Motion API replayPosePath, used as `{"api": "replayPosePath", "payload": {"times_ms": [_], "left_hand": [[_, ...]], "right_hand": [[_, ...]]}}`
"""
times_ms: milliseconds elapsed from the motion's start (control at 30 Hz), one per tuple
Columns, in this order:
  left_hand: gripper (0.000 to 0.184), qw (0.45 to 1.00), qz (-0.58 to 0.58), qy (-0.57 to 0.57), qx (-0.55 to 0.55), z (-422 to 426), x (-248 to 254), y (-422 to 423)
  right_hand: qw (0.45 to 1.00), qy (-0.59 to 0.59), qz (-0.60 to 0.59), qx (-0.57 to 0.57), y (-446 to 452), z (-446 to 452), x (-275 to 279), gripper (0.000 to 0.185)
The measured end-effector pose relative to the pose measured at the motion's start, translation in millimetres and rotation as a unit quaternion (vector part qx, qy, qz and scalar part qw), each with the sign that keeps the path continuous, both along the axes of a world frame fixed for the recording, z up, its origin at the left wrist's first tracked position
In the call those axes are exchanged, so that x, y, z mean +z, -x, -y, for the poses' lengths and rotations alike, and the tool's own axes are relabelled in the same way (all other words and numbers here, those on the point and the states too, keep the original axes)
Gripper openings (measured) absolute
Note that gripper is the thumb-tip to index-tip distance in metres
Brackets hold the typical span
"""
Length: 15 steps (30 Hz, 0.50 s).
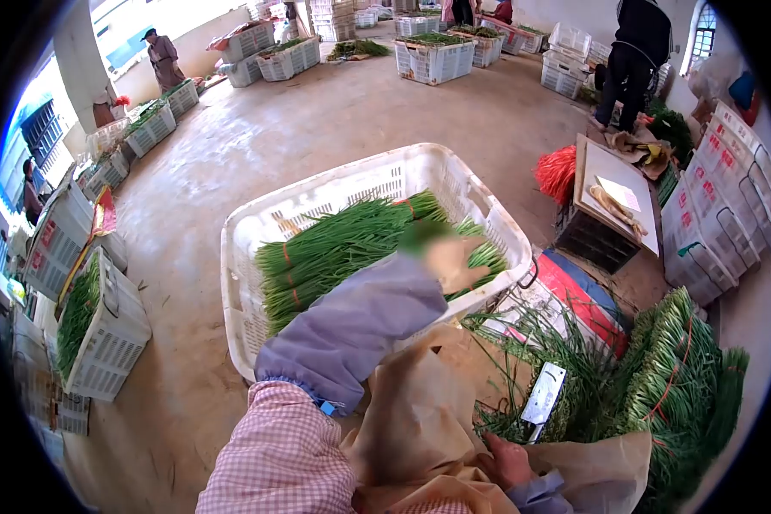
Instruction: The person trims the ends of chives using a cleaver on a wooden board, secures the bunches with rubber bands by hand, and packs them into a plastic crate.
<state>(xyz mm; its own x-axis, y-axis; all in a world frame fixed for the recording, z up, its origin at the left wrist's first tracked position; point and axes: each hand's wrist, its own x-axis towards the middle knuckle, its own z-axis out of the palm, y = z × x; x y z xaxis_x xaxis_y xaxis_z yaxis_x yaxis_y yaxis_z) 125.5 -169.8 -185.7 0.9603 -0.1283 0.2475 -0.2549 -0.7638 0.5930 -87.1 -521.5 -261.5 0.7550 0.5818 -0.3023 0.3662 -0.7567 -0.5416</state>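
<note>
My left hand (458, 262) reaches into a large white plastic basket (317, 190), its fingers curled over the pale end of a bundle of green stalks (487, 257). Beside it in the basket lie more long green bundles (343, 248) tied with red bands. Low in the view, my right hand (511, 463) is closed at the handle of a knife with a broad, shiny blade (545, 392); the apron partly hides this grip. Loose green stalks (578, 343) lie around the blade.
Tied green stalks (664, 368) are heaped at the right. Behind them stand a box with a board on top (617, 193), red strands (557, 173) and stacked white crates (715, 206). More crates (111, 330) line the left. People (634, 60) stand further back.
</note>
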Motion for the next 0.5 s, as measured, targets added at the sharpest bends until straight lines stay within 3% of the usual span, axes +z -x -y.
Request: {"api": "replayPosePath", "payload": {"times_ms": [33,67,133,167,233,267,300,333,367,400,433,500], "left_hand": [[0.055,0.996,-0.063,0.055,-0.029,19.2,24.7,13.4],[0.054,0.998,-0.015,0.031,-0.059,43.0,60.4,30.9],[0.054,0.978,0.047,0.107,-0.172,89.2,73.2,43.8],[0.053,0.969,0.043,0.111,-0.217,114.2,81.9,56.3],[0.056,0.935,0.016,0.152,-0.321,162.2,71.6,77.8],[0.058,0.910,-0.030,0.195,-0.366,173.6,76.7,96.7],[0.057,0.913,-0.001,0.157,-0.376,188.0,65.1,105.3],[0.054,0.893,-0.022,0.142,-0.425,197.9,43.1,101.8],[0.052,0.893,-0.103,0.128,-0.419,203.0,52.5,109.6],[0.053,0.911,-0.081,0.021,-0.403,206.0,32.4,116.2],[0.053,0.918,-0.059,-0.087,-0.382,204.1,10.5,112.9],[0.053,0.902,-0.141,-0.141,-0.382,207.2,5.2,112.8]], "right_hand": [[1.000,0.012,-0.006,0.004,1.3,2.2,-1.3,0.048],[1.000,0.023,-0.011,0.007,2.5,5.7,-0.4,0.047],[0.999,-0.041,0.001,0.004,-3.2,25.8,12.1,0.041],[0.996,-0.071,-0.046,-0.004,-5.4,38.5,23.5,0.040],[0.979,-0.146,0.142,-0.011,15.4,67.2,28.4,0.042],[0.983,-0.132,0.118,-0.049,18.8,65.7,79.8,0.041],[0.981,-0.153,0.069,-0.100,27.5,79.3,100.8,0.042],[0.958,-0.201,0.146,-0.139,34.9,87.8,116.6,0.034],[0.924,-0.255,0.225,-0.174,38.1,102.7,121.8,0.029],[0.921,-0.219,0.196,-0.254,50.0,127.4,134.4,0.026],[0.876,-0.240,0.284,-0.308,56.7,147.6,129.2,0.023],[0.805,-0.249,0.306,-0.442,79.6,198.8,135.2,0.019]]}}
